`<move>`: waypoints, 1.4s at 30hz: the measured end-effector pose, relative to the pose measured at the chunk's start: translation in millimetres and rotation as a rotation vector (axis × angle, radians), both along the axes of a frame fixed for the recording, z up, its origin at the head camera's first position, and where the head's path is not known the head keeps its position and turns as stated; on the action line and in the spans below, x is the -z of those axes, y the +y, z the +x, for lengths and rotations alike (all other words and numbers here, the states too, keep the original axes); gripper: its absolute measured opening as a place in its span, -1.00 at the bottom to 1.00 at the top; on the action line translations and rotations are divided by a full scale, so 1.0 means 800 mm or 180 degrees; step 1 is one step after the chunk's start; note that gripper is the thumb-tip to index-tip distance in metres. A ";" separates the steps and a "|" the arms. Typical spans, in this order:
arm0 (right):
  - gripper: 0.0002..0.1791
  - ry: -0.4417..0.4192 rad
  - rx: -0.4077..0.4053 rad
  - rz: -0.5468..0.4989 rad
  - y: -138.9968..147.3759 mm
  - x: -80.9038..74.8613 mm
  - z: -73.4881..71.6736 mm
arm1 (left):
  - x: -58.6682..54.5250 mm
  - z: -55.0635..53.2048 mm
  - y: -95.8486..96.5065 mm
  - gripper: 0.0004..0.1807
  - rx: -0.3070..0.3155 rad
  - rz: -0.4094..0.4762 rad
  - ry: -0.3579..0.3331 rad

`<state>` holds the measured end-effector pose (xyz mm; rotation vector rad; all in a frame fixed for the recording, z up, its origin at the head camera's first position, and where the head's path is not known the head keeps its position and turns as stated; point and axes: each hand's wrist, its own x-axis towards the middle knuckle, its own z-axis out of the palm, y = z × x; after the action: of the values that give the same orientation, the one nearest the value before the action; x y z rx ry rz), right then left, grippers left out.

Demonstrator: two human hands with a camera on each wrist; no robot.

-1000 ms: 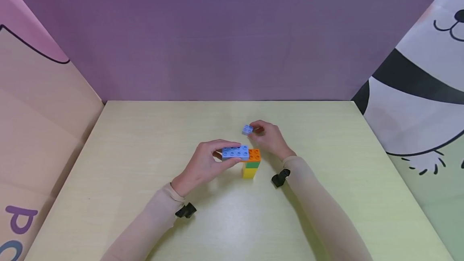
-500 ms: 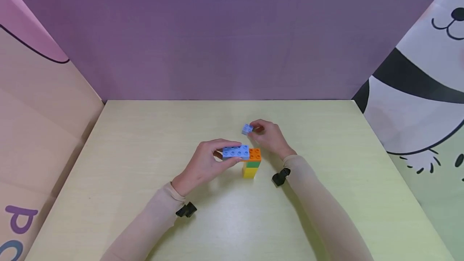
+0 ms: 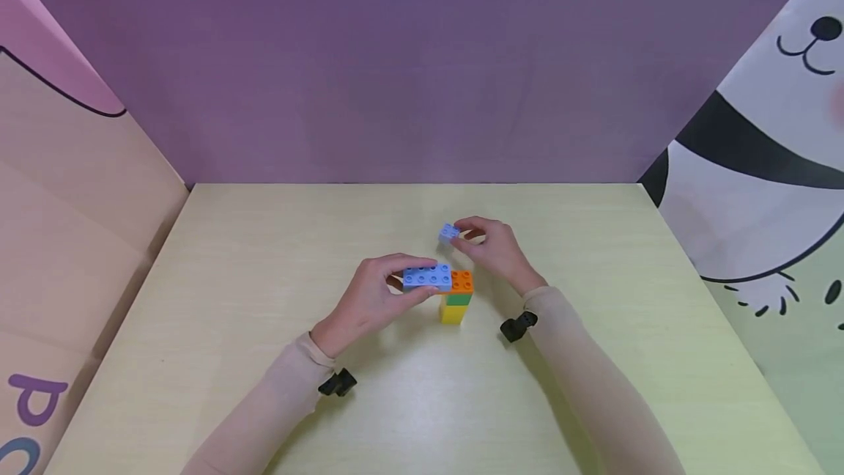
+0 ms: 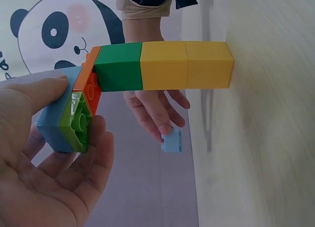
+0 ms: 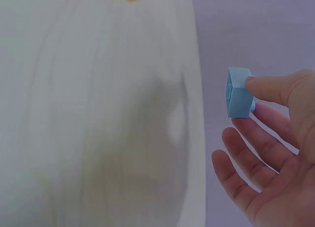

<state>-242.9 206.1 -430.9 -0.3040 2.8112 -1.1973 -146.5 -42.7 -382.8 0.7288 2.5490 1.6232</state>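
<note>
My left hand [image 3: 372,299] grips a long blue building brick [image 3: 427,277] between thumb and fingers. This brick lies across the top of an upright stack, where an orange brick [image 3: 462,281] sticks out to its right. In the left wrist view a lime-green brick [image 4: 80,121] shows under the blue one, beside the orange. Lower in the stack come a green brick [image 4: 118,68] and yellow bricks [image 4: 187,64]. Behind the stack, my right hand [image 3: 491,246] pinches a small light blue brick [image 5: 239,93] by thumb and fingers, held above the table with its hollow underside facing down.
The stack stands on a pale wooden table [image 3: 264,240]. A purple wall [image 3: 422,64] rises along the far edge. Printed side panels flank the table, the right one with a panda [image 3: 758,130]. A black wrist camera [image 3: 338,383] sits on the left sleeve.
My right hand has raised the small light blue brick slightly, and its wrist has shifted a little to the right. The left hand and the stack stay in place.
</note>
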 end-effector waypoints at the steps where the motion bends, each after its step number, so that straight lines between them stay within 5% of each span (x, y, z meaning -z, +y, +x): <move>1: -0.57 0.0024 -0.0011 -0.0001 0.000 -0.002 0.002 | 0.000 0.000 0.000 -0.60 -0.0009 -0.0009 0.0005; 12: -0.60 0.0374 -0.0165 -0.0210 0.002 -0.028 0.026 | 0.000 0.000 0.000 -0.60 -0.0010 -0.0009 0.0065; 31: -0.64 0.0525 -0.0471 -0.0579 0.009 -0.062 0.070 | 0.000 -0.006 -0.001 -0.61 0.0005 0.0017 -0.0019; 42: -0.67 0.0541 -0.0596 -0.0943 0.015 -0.065 0.089 | 0.002 -0.006 -0.003 -0.62 0.0016 0.0023 0.0017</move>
<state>-171.6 217.9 -379.2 -0.7015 2.6555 -1.6089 -151.2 -44.8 -384.7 0.7408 2.5440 1.6322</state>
